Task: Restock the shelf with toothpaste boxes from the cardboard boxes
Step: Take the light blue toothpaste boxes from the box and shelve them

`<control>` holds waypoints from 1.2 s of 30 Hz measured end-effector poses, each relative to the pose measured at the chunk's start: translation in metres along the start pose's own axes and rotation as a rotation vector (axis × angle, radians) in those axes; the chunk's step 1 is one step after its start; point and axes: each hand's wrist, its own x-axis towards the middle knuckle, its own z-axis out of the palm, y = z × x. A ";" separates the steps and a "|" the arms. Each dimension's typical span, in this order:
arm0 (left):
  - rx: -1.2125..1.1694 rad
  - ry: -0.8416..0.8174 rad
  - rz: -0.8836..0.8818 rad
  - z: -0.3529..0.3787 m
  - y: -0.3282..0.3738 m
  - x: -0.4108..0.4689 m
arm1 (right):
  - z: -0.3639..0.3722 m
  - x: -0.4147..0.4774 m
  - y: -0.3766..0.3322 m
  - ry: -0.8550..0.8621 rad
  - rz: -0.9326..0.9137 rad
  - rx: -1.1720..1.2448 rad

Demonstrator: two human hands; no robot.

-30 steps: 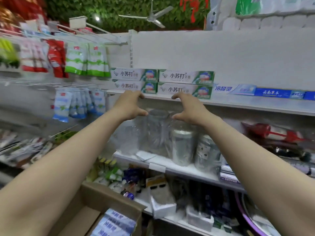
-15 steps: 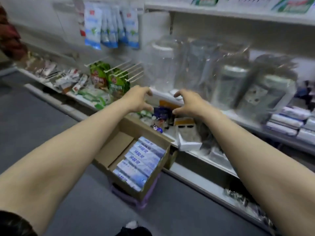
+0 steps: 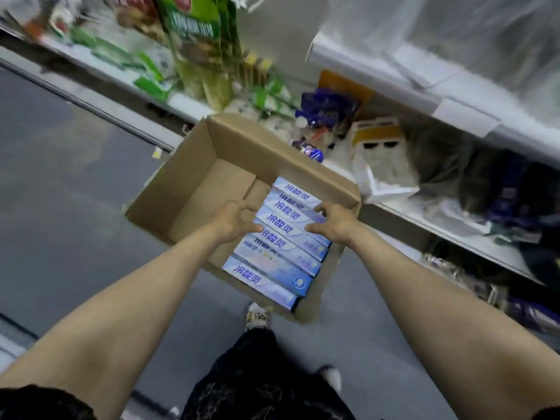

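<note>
An open cardboard box [image 3: 194,189] stands on the floor in front of the low shelf. Its right half holds a row of several blue-and-white toothpaste boxes [image 3: 272,262]; its left half is bare cardboard. My left hand [image 3: 235,221] is down inside the box at the left ends of the middle toothpaste boxes, fingers bent and spread. My right hand [image 3: 335,222] is over their right ends, near the box's right wall, in the same clawed shape. Neither hand plainly grips a toothpaste box.
A low white shelf [image 3: 403,213] runs behind the cardboard box, crowded with bags and small packs. Green packets [image 3: 197,40] hang at the upper left. Another shelf edge [image 3: 394,77] juts out above right. Grey floor [image 3: 60,177] lies to the left; my legs and shoes are below.
My view and both hands dropped from the upper toothpaste shelf, past the jars, down into the cardboard box on the floor. The hands kept their bent-finger shape and hold nothing.
</note>
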 end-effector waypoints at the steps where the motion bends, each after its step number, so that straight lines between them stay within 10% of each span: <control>1: -0.018 -0.013 -0.009 0.007 -0.014 0.014 | 0.008 0.013 0.003 -0.012 0.023 0.008; 9: -0.339 -0.072 -0.030 0.061 -0.064 0.069 | 0.038 0.084 0.020 -0.038 0.180 0.095; 36: -0.373 -0.050 -0.213 0.080 -0.100 0.110 | 0.072 0.142 0.041 -0.131 0.256 -0.054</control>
